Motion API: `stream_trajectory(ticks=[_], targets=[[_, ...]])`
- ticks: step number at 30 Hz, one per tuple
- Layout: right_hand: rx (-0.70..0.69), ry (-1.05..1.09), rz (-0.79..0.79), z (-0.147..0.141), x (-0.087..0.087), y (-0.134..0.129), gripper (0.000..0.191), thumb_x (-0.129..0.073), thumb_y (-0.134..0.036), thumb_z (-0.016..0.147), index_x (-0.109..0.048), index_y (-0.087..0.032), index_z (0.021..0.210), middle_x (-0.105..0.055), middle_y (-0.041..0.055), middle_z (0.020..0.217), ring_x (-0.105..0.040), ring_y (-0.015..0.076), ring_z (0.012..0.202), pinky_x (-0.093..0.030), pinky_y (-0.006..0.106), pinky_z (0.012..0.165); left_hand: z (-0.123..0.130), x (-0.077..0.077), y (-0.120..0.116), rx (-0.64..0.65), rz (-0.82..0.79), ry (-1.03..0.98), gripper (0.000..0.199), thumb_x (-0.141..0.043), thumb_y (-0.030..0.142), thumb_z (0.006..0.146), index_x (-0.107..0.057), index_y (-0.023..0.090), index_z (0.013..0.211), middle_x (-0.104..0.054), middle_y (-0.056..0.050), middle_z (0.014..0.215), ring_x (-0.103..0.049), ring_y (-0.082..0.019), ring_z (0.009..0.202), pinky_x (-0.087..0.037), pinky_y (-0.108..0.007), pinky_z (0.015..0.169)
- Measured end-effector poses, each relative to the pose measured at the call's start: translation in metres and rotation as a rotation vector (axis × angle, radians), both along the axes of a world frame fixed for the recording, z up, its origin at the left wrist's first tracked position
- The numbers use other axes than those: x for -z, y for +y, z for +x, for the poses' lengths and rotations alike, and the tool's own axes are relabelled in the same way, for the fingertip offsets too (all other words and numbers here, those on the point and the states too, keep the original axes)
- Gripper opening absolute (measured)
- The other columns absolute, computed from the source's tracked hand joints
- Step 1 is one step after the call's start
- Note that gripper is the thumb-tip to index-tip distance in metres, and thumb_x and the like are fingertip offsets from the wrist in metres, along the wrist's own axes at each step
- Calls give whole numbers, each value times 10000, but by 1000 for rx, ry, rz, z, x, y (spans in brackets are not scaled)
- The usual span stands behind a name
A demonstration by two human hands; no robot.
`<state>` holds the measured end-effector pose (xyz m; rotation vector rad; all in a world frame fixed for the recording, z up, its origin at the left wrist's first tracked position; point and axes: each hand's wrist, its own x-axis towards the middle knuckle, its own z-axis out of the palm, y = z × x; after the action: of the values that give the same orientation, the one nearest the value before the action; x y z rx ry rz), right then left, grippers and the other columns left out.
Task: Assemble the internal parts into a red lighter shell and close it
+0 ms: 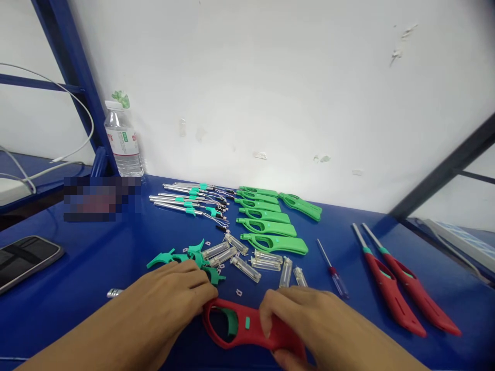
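Near the front edge of the table, a red lighter body [247, 324] with a green trigger [232, 322] in its finger loop lies between my hands. My left hand [181, 288] is closed at the lighter's front end beside the loop, its fingertips partly hidden. To the left of that arm, a silver metal tip [114, 292] pokes out. My right hand [294, 314] wraps around the rear of the red body, thumb underneath. Just beyond the hands lie loose green triggers [195, 252], several clear fuel tanks [246, 269] and small metal clips [238, 292].
Green lighter shells [274, 243] sit in a row behind, beside metal tubes with wires [178, 207]. Rightward are a screwdriver [333, 270] and two red lighters [390, 288]. A phone [27, 260] and water bottle [122, 141] are at left. A white wall [270, 93] rises behind.
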<state>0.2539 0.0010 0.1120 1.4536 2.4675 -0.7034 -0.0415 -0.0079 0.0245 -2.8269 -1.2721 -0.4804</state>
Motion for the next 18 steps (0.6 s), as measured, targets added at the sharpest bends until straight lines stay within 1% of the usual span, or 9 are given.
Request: stream_trajectory(ticks=[1, 2, 3, 5, 7, 10, 13, 16, 18], targets=[[0, -1, 6, -1, 1, 1, 356, -745, 67, 819, -630, -250, 933, -829, -6, 1038, -780, 211, 872, -440, 281, 705, 4, -7, 5, 44, -44, 40, 504, -637, 5, 936, -842, 351, 1239, -902, 48, 1257, -859, -245, 1103, -670, -325, 968], [-1, -1, 12, -2, 2, 2, 355, -745, 65, 812, -623, -249, 925, -830, -3, 1040, -778, 212, 871, -431, 280, 696, 7, -14, 8, 38, -33, 43, 451, -620, 7, 933, -840, 316, 1176, -906, 28, 1202, -854, -254, 1063, -663, -338, 933], [-3, -1, 9, -2, 3, 2, 356, -746, 63, 801, -618, -247, 917, -830, -2, 1037, -775, 212, 866, -425, 279, 689, 9, -18, 11, 42, -26, 51, 414, -596, 25, 991, -834, 314, 1166, -905, 24, 1191, -849, -248, 1044, -647, -336, 903], [-1, 4, 6, -2, 4, 2, 356, -744, 64, 786, -613, -245, 906, -830, -1, 1035, -772, 210, 866, -426, 277, 691, 10, -21, 12, 48, -25, 56, 371, -555, 82, 1104, -831, 317, 1181, -900, 22, 1180, -837, -243, 1049, -617, -347, 937], [-3, 14, 20, -1, 6, 1, 362, -737, 69, 769, -610, -245, 896, -826, -3, 1025, -764, 203, 848, -423, 274, 681, 7, -18, 10, 56, -31, 58, 341, -549, 132, 1165, -832, 318, 1207, -894, 18, 1196, -828, -243, 1075, -592, -349, 975], [-24, 54, 79, 2, 9, 0, 372, -716, 78, 734, -604, -247, 878, -815, -16, 983, -753, 191, 809, -412, 267, 658, 4, -14, 7, 53, -55, 56, 312, -596, 126, 1154, -839, 315, 1206, -887, 17, 1198, -820, -239, 1084, -579, -335, 980], [-56, 89, 122, 5, 12, 0, 373, -707, 70, 709, -603, -250, 870, -813, -24, 947, -751, 185, 781, -409, 264, 646, 5, -15, 7, 31, -86, 58, 344, -602, 97, 1130, -846, 331, 1192, -886, 31, 1187, -821, -232, 1073, -586, -324, 963], [-43, 81, 115, 6, 14, 1, 368, -724, 63, 724, -609, -251, 879, -833, -16, 981, -773, 194, 800, -420, 270, 651, 9, -19, 8, 12, -95, 40, 369, -603, 86, 1110, -847, 346, 1201, -887, 34, 1190, -825, -230, 1069, -593, -321, 953], [-31, 73, 87, 5, 14, 2, 369, -734, 70, 737, -612, -249, 876, -842, -14, 1004, -789, 199, 820, -435, 273, 665, 12, -21, 9, 8, -105, 26, 361, -637, 72, 1081, -849, 343, 1189, -889, 32, 1172, -829, -231, 1066, -594, -314, 950]])
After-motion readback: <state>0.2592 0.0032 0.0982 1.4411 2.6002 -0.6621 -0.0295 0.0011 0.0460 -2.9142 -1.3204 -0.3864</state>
